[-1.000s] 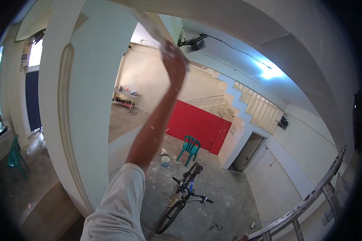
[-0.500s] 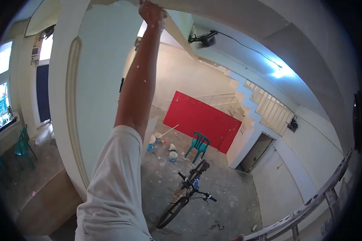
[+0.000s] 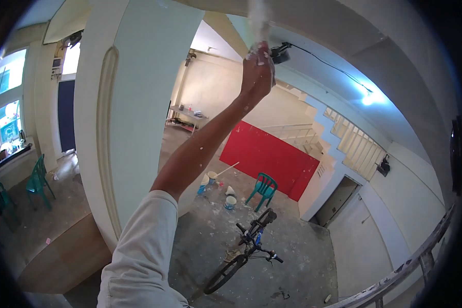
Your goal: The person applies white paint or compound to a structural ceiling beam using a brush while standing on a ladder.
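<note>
My left hand [image 3: 258, 74], spotted with white paint, is raised high near the top of the head view. Its fingers are closed around a whitish tool [image 3: 259, 20], which points up and is smeared by motion; I cannot tell its kind. The tool's upper end reaches the underside of the pale overhead beam [image 3: 313, 18]. White specks also dot the forearm [image 3: 205, 146], below which a light short sleeve shows. My right hand is out of view.
Far below, a bicycle [image 3: 249, 246] stands on the spattered floor near a green chair [image 3: 263, 189] and paint buckets [image 3: 230, 203]. A red panel [image 3: 267, 159] leans behind them. A worn metal rail [image 3: 395, 280] crosses the lower right; a pale pillar [image 3: 143, 102] rises at left.
My left hand has moved right and down from the top edge, bringing the whitish tool into view. A bit of reddish skin by the rail at the bottom edge no longer shows.
</note>
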The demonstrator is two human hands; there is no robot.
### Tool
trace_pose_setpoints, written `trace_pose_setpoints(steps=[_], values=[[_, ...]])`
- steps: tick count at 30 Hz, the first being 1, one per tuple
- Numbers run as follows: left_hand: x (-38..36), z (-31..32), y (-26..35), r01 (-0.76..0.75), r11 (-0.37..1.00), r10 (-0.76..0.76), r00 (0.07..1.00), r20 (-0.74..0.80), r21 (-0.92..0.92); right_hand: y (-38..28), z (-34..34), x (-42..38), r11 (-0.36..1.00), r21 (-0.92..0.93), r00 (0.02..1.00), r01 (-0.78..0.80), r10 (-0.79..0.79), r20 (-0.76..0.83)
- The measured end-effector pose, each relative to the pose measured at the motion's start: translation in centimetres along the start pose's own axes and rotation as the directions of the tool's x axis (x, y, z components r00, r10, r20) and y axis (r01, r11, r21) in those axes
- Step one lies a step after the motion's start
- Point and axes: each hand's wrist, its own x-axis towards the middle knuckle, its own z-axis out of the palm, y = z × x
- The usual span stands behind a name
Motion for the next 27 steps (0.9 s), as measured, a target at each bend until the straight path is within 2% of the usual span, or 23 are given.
trace_pose_setpoints(steps=[1, 3, 4, 5, 6, 7, 9, 10, 11, 12, 13, 14, 15, 16, 17, 19, 20, 21, 23, 24, 25, 26, 27], values=[[0.2, 0.2, 0.1, -0.048, 0.994, 0.043, 0.998, -0.047, -0.103, -0.5, 0.1, -0.1, 1.0, 0.006, 1.0, -0.001, 0.001, -0.001], [1.9, -0.9, 1.1, -0.124, 0.989, 0.111, 0.984, -0.139, -0.086, -2.9, -0.6, -0.4, 1.0, -0.009, 0.995, -0.027, 0.026, -0.099], [3.2, -1.3, 1.2, -0.242, 0.97, 0.23, 0.95, -0.21, -0.034, -2.9, -0.7, -0.4, 0.999, -0.015, 0.994, -0.035, 0.033, -0.103], [4.7, -1.6, 1.5, -0.309, 0.948, 0.276, 0.917, -0.287, -0.077, -2.7, -0.7, -0.3, 0.999, 0.026, 0.995, -0.031, 0.033, -0.089], [6.2, -2.6, 1.4, -0.357, 0.933, 0.329, 0.898, -0.292, -0.047, -2.6, -0.7, -0.3, 0.997, 0.069, 0.997, -0.029, 0.035, -0.075], [6.8, -2.5, 3.9, -0.163, 0.949, 0.053, 0.927, -0.37, -0.271, -1.7, -0.6, -0.2, 0.997, 0.068, 0.996, -0.042, 0.047, -0.077], [9.9, -3.7, 4.8, 0.021, 0.987, -0.063, 0.963, -0.263, -0.157, 0.4, -0.5, -0.4, 0.996, 0.085, 0.997, -0.039, 0.034, 0.062], [10.9, -3.0, 3.4, -0.064, 0.987, 0.032, 0.977, -0.21, -0.147, -0.2, -0.4, -0.5, 0.996, 0.082, 0.997, -0.043, 0.038, 0.066], [11.3, -1.8, 1.7, -0.148, 0.979, 0.126, 0.979, -0.158, -0.14, -1.2, -0.2, -0.4, 0.998, 0.052, 0.999, -0.047, 0.048, -0.01], [10.5, 0.2, 1.2, -0.251, 0.903, 0.246, 0.968, -0.059, -0.349, -1.8, -0.1, -0.6, 0.998, 0.02, 0.994, -0.056, 0.057, -0.091], [10.2, 1.3, 0.2, -0.48, 0.873, 0.485, 0.873, -0.049, 0.091, -1.6, -0.5, -0.7, 0.998, 0.005, 0.994, -0.064, 0.064, -0.091], [9.0, 2.6, -1.3, -0.423, 0.821, 0.44, 0.897, 0.046, 0.384, -1.2, -0.5, -0.6, 0.995, -0.103, 0.997, 0.013, -0.021, -0.077], [4.8, 6.1, 2.9, -0.201, 0.967, 0.218, 0.97, -0.108, 0.154, -0.9, -0.4, -0.3, 0.976, -0.2, 0.993, 0.091, -0.104, -0.053], [3.0, 6.1, 2.4, -0.355, 0.862, 0.334, 0.935, 0.121, 0.362, -0.7, -0.3, -0.2, 0.989, -0.089, 0.99, 0.119, -0.125, -0.063], [0.2, 7.0, 5.6, -0.075, 0.988, 0.063, 0.994, 0.095, 0.132, -1.1, -0.3, -0.4, 0.991, -0.082, 0.991, 0.11, -0.115, -0.067], [-1.4, 7.3, 4.9, 0.056, 0.962, -0.078, 0.994, 0.074, 0.269, -2.4, -0.4, -0.1, 0.995, 0.092, 0.997, 0.032, -0.025, -0.08], [-2.0, 7.0, 4.8, 0.121, 0.98, -0.132, 0.989, 0.063, 0.158, -1.9, -0.9, -0.3, 0.984, -0.161, 0.996, 0.08, -0.073, 0.047], [-2.6, 6.6, 5.4, 0.19, 0.981, -0.192, 0.98, 0.059, 0.041, -2.8, -1.0, -0.2, 0.983, -0.162, 0.996, 0.081, -0.075, 0.04], [-1.5, 5.4, 2.6, -0.121, 0.992, 0.123, 0.99, -0.077, 0.025, -5.2, -1.2, 0.2, 0.986, 0.164, 0.999, 0.014, -0.008, -0.036], [-0.5, 3.8, 1.3, -0.3, 0.954, 0.3, 0.954, -0.019, -0.006, -4.6, -1.2, 0.3, 0.987, 0.157, 0.999, 0.013, -0.005, -0.046], [0.4, 2.9, 2.1, -0.32, 0.944, 0.314, 0.946, -0.078, -0.082, -3.6, -0.9, 0.2, 0.987, 0.157, 0.999, 0.022, -0.015, -0.043], [2.6, 1.2, 1.4, -0.325, 0.946, 0.322, 0.94, -0.113, -0.01, -2.7, -0.6, 0.0, 0.987, 0.156, 0.999, 0.029, -0.023, -0.039], [3.4, 0.2, 2.9, -0.395, 0.917, 0.388, 0.916, -0.101, -0.059, -2.0, -0.3, -0.1, 0.989, 0.144, 0.999, 0.022, -0.016, -0.044]])
